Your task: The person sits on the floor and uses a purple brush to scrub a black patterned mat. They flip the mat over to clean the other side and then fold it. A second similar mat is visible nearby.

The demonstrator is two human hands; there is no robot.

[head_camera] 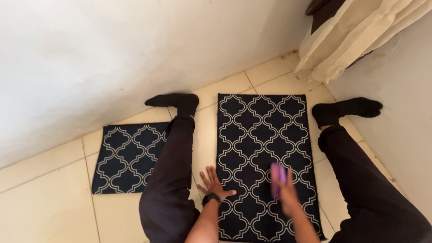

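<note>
A dark navy mat [263, 135] with a white lattice pattern lies on the tiled floor between my outstretched legs. My left hand [213, 183] rests flat with fingers spread, at the mat's left edge, partly on the tile. My right hand [285, 191] is closed on a purple brush [278, 177], blurred, over the mat's lower middle. A dark watch sits on my left wrist [210, 198].
A second, smaller patterned mat [123, 157] lies on the left, partly under my left leg [173, 166]. My right leg [360, 171] runs along the right wall. White walls close the corner; a cream curtain [355, 36] hangs at top right.
</note>
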